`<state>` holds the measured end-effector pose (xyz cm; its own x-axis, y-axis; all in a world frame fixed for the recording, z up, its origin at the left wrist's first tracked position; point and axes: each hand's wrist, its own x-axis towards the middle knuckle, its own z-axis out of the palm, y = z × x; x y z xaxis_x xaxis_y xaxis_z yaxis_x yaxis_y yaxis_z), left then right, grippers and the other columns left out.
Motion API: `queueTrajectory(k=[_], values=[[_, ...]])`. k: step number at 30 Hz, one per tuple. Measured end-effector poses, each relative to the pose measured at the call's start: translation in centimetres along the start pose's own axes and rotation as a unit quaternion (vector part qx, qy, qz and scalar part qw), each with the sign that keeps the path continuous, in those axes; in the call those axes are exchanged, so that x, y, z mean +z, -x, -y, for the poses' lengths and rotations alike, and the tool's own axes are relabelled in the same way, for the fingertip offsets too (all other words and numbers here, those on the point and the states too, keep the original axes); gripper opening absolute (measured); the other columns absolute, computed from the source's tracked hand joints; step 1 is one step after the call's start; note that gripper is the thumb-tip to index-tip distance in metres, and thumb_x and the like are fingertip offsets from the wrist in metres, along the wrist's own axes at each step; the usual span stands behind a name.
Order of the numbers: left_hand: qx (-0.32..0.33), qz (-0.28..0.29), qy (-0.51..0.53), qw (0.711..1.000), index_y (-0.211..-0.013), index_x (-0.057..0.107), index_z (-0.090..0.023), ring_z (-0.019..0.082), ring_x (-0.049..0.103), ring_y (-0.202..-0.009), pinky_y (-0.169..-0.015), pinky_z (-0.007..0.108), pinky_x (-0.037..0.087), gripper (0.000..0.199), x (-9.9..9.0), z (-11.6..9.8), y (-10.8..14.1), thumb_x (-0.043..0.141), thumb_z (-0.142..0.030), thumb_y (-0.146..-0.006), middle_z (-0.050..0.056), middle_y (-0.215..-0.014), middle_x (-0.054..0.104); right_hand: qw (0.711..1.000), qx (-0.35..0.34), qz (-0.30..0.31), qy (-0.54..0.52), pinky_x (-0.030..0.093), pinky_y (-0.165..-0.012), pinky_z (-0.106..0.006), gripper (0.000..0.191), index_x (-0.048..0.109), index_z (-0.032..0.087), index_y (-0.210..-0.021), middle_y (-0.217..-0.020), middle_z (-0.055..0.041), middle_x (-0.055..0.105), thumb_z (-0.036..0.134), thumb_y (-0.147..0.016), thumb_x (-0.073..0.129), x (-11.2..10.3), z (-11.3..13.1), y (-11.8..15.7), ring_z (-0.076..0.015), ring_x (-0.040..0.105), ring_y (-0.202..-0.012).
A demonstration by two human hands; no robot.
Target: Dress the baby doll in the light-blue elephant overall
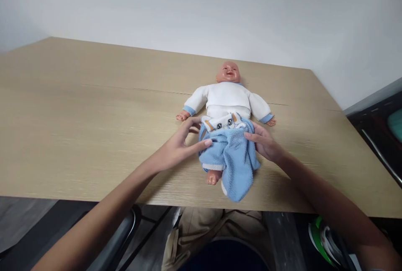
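1. The left hand [171,149] grasps the left edge of the small light-blue, nubbly cloth trousers [237,166], thumb laid on the front, fingers curved behind near the waist.
2. The right hand [265,143] grips the opposite edge, thumb on top, its other fingers mostly hidden behind the cloth.
3. Between the hands, the trousers lie bunched over the lower body of the bald, pink plastic baby doll [230,71], which is on its back on the pale wood-grain table [94,137]. Its head points away from both hands.
4. Just beyond the hands is the doll's white, long-sleeved top with blue cuffs [228,94].
5. Nearer the person than the left hand, one bare plastic foot [213,177] shows past a white-trimmed leg opening. Below the right hand, the other blue trouser leg hangs loose and folded; whether a foot is inside cannot be seen.
6. Handling the cloth well would mean keeping both hands level, so the white front panel with cartoon eyes [224,122] sits square rather than tilted.
7. The loose leg beside the right hand looks likely to snag; gathering it short and finding the foot before pulling seems wise.
8. Small, alternating tugs from each hand should suit stretchy cloth and avoid dragging the doll.
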<state>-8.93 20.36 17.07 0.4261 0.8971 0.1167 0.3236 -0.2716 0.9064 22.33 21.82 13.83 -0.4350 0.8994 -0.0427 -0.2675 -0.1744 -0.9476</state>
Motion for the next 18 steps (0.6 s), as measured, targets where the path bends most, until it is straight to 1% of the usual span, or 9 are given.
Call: queueTrajectory(k=[3, 5, 7, 9, 11, 12, 14, 16, 18], values=[[0.031, -0.053, -0.056, 0.997, -0.155, 0.052, -0.023, 0.034, 0.063, -0.138, -0.123, 0.056, 0.051, 0.072, 0.2, -1.4, -2.0, 0.079, -0.062, -0.101, 0.017, -0.160, 0.059, 1.000, 0.008, 0.001, -0.015, 0.067, -0.097, -0.030, 0.070, 0.074, 0.026, -0.135, -0.116, -0.0032, 0.086, 0.040, -0.075, 0.107, -0.2, -0.1, 0.0, -0.0213, 0.081, -0.104], [0.067, -0.024, -0.100, 0.992, -0.156, 0.052, -0.022, 0.035, 0.061, -0.141, -0.123, 0.055, 0.050, 0.076, -0.1, -2.7, -3.8, 0.078, -0.065, -0.099, 0.018, -0.160, 0.060, 1.000, 0.014, 0.006, -0.013, 0.067, -0.094, -0.030, 0.076, 0.073, 0.025, -0.134, -0.117, -0.0034, 0.086, 0.035, -0.069, 0.110, -0.4, -0.1, 0.0, -0.0217, 0.081, -0.103], [0.070, 0.079, -0.162, 0.981, -0.150, 0.060, -0.021, 0.037, 0.061, -0.137, -0.119, 0.054, 0.050, 0.076, -0.6, -4.2, -5.8, 0.076, -0.073, -0.097, 0.017, -0.150, 0.066, 1.000, 0.016, 0.006, -0.016, 0.068, -0.091, -0.030, 0.076, 0.072, 0.025, -0.132, -0.116, -0.0034, 0.086, 0.033, -0.067, 0.110, -0.6, 0.0, 0.0, -0.0215, 0.081, -0.100], [0.046, 0.206, -0.235, 0.949, -0.132, 0.070, -0.020, 0.040, 0.062, -0.128, -0.112, 0.054, 0.052, 0.076, -1.0, -5.6, -7.9, 0.076, -0.084, -0.091, 0.014, -0.129, 0.073, 1.000, 0.016, 0.005, -0.022, 0.068, -0.089, -0.030, 0.076, 0.072, 0.025, -0.131, -0.114, -0.0031, 0.085, 0.034, -0.067, 0.110, -0.8, 0.0, 0.1, -0.0212, 0.081, -0.097], [0.039, 0.295, -0.255, 0.920, -0.116, 0.073, -0.019, 0.039, 0.064, -0.120, -0.107, 0.051, 0.053, 0.072, -1.0, -6.5, -9.8, 0.078, -0.085, -0.087, 0.011, -0.112, 0.074, 1.000, 0.015, 0.008, -0.024, 0.067, -0.089, -0.031, 0.075, 0.071, 0.024, -0.130, -0.112, -0.0034, 0.085, 0.036, -0.067, 0.109, -1.0, -0.1, 0.1, -0.0218, 0.081, -0.097], [0.050, 0.326, -0.229, 0.916, -0.112, 0.073, -0.019, 0.038, 0.066, -0.117, -0.105, 0.048, 0.054, 0.069, -0.8, -6.7, -10.6, 0.081, -0.082, -0.086, 0.010, -0.110, 0.076, 0.999, 0.014, 0.012, -0.026, 0.067, -0.090, -0.032, 0.074, 0.071, 0.024, -0.129, -0.112, -0.0038, 0.085, 0.037, -0.067, 0.109, -1.2, -0.2, 0.1, -0.0221, 0.080, -0.098], [0.084, 0.372, -0.126, 0.916, -0.115, 0.075, -0.019, 0.033, 0.071, -0.114, -0.104, 0.042, 0.056, 0.060, 0.0, -6.6, -12.0, 0.088, -0.069, -0.086, 0.009, -0.116, 0.080, 0.999, 0.014, 0.022, -0.033, 0.066, -0.090, -0.030, 0.074, 0.072, 0.023, -0.127, -0.112, -0.0041, 0.084, 0.038, -0.066, 0.109, -1.5, -0.5, 0.1, -0.0215, 0.080, -0.098], [0.107, 0.397, -0.023, 0.911, -0.120, 0.079, -0.019, 0.030, 0.076, -0.114, -0.105, 0.038, 0.059, 0.054, 0.9, -5.9, -12.9, 0.094, -0.058, -0.085, 0.008, -0.120, 0.083, 0.999, 0.023, 0.036, -0.033, 0.065, -0.088, -0.029, 0.073, 0.073, 0.022, -0.126, -0.109, -0.0038, 0.084, 0.041, -0.066, 0.110, -2.0, -0.7, 0.0, -0.0198, 0.078, -0.095], [0.107, 0.413, 0.040, 0.904, -0.120, 0.082, -0.019, 0.030, 0.078, -0.116, -0.106, 0.037, 0.062, 0.052, 1.8, -4.9, -13.5, 0.098, -0.051, -0.082, 0.006, -0.115, 0.086, 0.997, 0.040, 0.065, -0.008, 0.064, -0.087, -0.028, 0.070, 0.075, 0.020, -0.124, -0.106, -0.0037, 0.083, 0.046, -0.069, 0.109, -2.6, -0.6, 0.1, -0.0187, 0.077, -0.092]])
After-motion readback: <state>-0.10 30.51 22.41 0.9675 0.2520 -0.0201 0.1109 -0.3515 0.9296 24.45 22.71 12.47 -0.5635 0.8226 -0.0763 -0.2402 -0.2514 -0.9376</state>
